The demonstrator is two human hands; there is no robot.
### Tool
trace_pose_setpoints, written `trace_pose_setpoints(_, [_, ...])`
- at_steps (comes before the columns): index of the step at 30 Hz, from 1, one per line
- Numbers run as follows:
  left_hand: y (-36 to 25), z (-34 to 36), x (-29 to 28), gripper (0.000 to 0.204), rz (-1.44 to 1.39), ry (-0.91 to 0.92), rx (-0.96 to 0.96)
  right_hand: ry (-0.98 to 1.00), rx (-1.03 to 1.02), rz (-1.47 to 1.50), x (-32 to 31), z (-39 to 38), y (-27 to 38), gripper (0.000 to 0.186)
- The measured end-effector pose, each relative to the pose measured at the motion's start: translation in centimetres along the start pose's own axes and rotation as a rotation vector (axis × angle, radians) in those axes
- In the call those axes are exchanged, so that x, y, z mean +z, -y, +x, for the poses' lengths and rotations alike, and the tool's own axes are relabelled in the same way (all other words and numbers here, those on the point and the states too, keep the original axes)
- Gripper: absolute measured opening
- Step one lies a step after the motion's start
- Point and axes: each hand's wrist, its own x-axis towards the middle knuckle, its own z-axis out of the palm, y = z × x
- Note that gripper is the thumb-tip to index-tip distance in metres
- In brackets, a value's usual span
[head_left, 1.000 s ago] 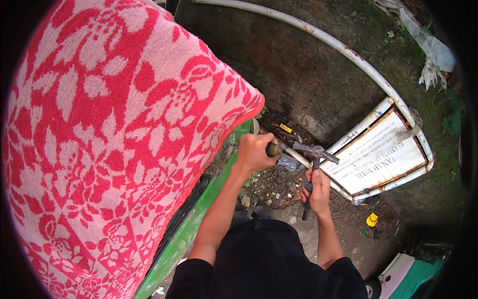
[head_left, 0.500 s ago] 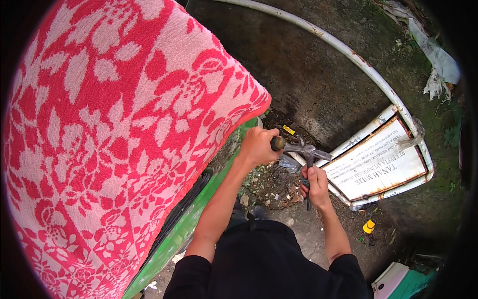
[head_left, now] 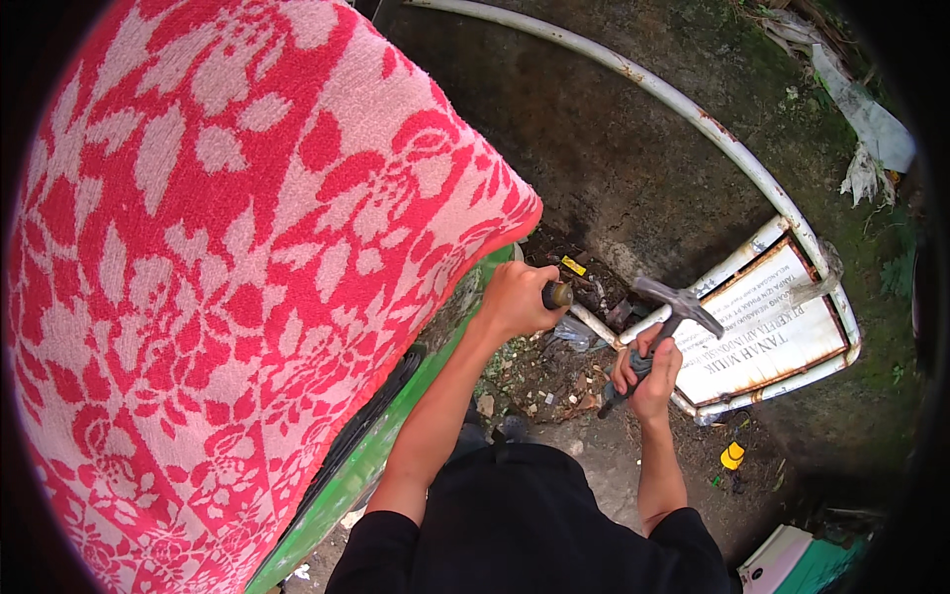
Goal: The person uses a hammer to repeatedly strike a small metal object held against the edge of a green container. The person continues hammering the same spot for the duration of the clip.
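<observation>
My right hand [head_left: 648, 371] grips a claw hammer [head_left: 683, 305] by its dark handle. The metal head is raised up and to the right, in front of the white sign. My left hand [head_left: 522, 295] is closed round a tool with a rounded brownish handle end [head_left: 560, 295], which pokes out on the right of the fist. The rest of that tool is hidden by the hand and the cloth's edge. This fist sits at the corner of a green-sided object [head_left: 396, 436], draped with a red and pink floral cloth [head_left: 247, 247]. Hammer head and handle end are apart.
A rusty white tube frame with a white sign panel [head_left: 782, 327] lies to the right. Rubble, a yellow scrap [head_left: 573, 265] and clear plastic [head_left: 574, 335] litter the ground between. A yellow object [head_left: 732, 455] lies lower right, near a green and white box [head_left: 802, 559].
The hammer has swung away to the right and up from the handle end, where its head was close or touching. My left hand has barely moved.
</observation>
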Motion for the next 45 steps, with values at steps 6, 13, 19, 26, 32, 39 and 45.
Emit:
trace_pose_setpoints(6, [0.0, 0.3, -0.1, 0.025, -0.038, 0.002, -0.002, 0.008, 0.267, -0.284, 0.0, 0.2, -1.0, 0.046])
trace_pose_setpoints(13, [0.1, 0.3, 0.0, 0.026, 0.004, 0.009, 0.009, -0.029, 0.038, 0.083, 0.5, 0.2, -1.4, 0.050])
trace_pose_setpoints(19, [0.2, 0.1, 0.0, 0.026, -0.012, -0.002, -0.007, -0.057, 0.115, -0.143, -0.1, 0.8, -0.2, 0.052])
trace_pose_setpoints(26, [0.6, -0.4, 0.4, 0.025, -0.047, 0.000, -0.013, 0.060, 0.290, -0.364, 0.2, 0.3, -1.6, 0.045])
trace_pose_setpoints(32, [1.1, -0.8, 2.3, 0.025, 0.076, 0.007, 0.055, -0.110, 0.275, -0.149, -0.8, -0.5, -1.9, 0.046])
trace_pose_setpoints(39, [-0.5, -3.6, 2.7, 0.026, 0.075, -0.036, 0.216, -0.113, 0.343, -0.165, -1.4, -3.3, -3.1, 0.047])
trace_pose_setpoints(45, [-1.4, -6.9, 1.7, 0.023, 0.050, -0.098, 0.294, -0.102, 0.381, -0.056, -1.7, -5.0, -3.9, 0.046])
